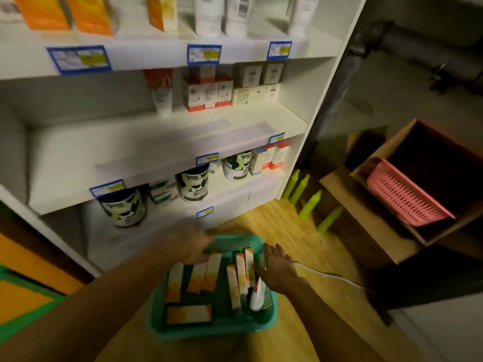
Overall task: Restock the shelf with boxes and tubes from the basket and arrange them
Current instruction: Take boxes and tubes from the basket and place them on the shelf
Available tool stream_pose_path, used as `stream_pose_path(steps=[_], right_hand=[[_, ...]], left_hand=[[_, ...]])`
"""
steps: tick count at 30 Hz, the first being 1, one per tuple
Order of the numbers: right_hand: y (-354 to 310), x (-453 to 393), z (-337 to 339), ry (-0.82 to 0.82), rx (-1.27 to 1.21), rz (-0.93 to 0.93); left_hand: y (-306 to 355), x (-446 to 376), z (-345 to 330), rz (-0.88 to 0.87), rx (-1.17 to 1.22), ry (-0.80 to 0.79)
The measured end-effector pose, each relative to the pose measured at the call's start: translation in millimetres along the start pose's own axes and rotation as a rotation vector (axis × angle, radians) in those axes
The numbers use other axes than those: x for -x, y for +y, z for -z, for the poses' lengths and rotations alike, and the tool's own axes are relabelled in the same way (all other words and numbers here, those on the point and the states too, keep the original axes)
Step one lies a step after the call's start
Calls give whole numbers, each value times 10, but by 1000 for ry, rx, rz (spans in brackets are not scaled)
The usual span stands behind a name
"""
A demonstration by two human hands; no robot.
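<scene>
Boxes lie flat in the basket, long axes toward the shelf; both hands' fingers open, empty.

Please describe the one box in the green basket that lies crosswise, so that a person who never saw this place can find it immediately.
On the wooden floor in front of the white shelf stands a green basket, between the person's two arms. The box lies at its near end, closest to the person. It is orange and white like the others, but lies crosswise while they point toward the shelf.
</scene>
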State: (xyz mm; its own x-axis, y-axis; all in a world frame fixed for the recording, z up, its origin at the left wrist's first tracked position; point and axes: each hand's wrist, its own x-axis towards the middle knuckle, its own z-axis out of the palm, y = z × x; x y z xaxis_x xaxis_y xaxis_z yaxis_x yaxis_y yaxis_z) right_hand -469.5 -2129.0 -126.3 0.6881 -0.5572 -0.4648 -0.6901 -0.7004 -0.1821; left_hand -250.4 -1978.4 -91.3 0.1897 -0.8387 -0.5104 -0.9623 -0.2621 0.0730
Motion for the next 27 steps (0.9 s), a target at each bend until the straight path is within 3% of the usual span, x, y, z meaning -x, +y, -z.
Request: stream_pose_path(steps=[3, 10, 21, 27], right_hand=[[150, -198, -233, -9, 28, 3], [-103, -662, -757, 2, 143, 119], [-310, -1174, -1443, 9, 293, 165], [-289, -1289, -1655, 102, 330, 153]], left_hand=[[-43, -293, -223, 20, 60, -143], [-301, -806, -720, 107, 214, -224], [-515, -1390, -1404, 154, 330, -188], [-498, -1465, -1597, 124, 104, -54]])
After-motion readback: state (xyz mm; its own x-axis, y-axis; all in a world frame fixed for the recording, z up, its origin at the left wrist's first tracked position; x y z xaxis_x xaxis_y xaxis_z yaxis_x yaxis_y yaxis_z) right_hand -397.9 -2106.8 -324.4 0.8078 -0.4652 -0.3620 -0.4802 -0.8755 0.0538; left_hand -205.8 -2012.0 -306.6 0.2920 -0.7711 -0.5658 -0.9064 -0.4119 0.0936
